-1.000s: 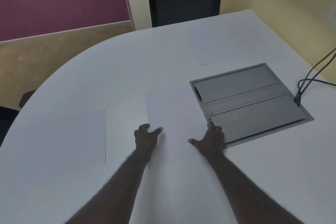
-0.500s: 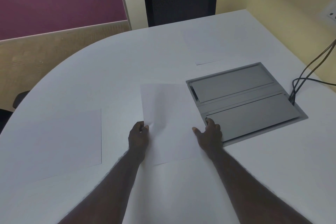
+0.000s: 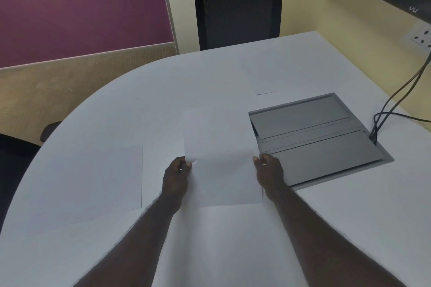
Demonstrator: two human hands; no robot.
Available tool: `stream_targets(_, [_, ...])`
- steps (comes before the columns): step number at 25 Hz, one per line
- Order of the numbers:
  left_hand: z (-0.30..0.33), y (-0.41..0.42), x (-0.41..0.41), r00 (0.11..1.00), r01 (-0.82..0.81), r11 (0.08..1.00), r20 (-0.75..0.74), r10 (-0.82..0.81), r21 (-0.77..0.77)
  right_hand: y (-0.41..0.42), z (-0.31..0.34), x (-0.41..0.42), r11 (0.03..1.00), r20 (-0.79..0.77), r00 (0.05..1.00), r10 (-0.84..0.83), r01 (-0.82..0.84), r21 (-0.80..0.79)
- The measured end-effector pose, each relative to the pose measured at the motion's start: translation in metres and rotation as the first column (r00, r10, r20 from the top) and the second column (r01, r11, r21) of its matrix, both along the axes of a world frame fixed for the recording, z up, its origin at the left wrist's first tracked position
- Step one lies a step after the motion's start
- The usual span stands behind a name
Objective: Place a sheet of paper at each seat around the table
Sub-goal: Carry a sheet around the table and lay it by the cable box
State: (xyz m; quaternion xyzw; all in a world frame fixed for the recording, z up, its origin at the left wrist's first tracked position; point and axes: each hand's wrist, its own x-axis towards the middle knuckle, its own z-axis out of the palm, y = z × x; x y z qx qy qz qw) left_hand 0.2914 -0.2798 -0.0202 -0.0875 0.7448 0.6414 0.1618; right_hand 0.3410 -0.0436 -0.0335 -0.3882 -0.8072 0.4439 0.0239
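Both forearms stretched forward from the bottom edge, roughly parallel, over a white table [image 3: 121,105] with a rounded far-left end. Left hand [image 3: 175,176] closed on the left edge of a sheet of paper [image 3: 221,158], thumb on top near the edge, the other fingers curled beneath and out of sight. Right hand [image 3: 270,173] pinching the right edge of the same sheet, thumb tip on the upper face, knuckles toward the camera. Sheet held between the two hands near the table's middle, long side running away from the camera, a faint crease or bow across it at hand level; lifted or lying flat, hard to tell. Just right of it, nearly touching the right hand, a grey cable hatch [image 3: 319,140] set into the tabletop, with dark cables [image 3: 396,100] leaving its far right corner toward the wall. Second sheet [image 3: 93,184] flat on the table to the left, well apart from the left hand. Third sheet [image 3: 277,72] flat at the far side, in front of a black chair [image 3: 236,4] pushed up to the table edge, its outline faint against the white top. Another dark seat [image 3: 14,158] at the left, cut by the frame. Wall socket [image 3: 422,36] at the right edge, partly cropped.
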Motion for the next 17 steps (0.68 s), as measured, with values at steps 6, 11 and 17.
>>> stream_targets(6, [0.027,-0.001,0.013,0.996,-0.038,0.998,-0.082,0.033,-0.055,-0.001,0.042,0.011,0.999,-0.135,0.991,0.014,-0.008,0.044])
stream_targets(11, [0.067,-0.013,0.02,0.986,-0.036,0.998,-0.166,0.028,-0.043,-0.01,0.083,0.018,0.999,-0.264,0.964,0.029,-0.016,0.049])
stream_targets(17, [0.112,-0.044,0.031,0.977,0.0,1.0,-0.213,-0.005,-0.021,-0.032,0.126,0.038,0.997,-0.364,0.93,0.059,-0.034,0.075])
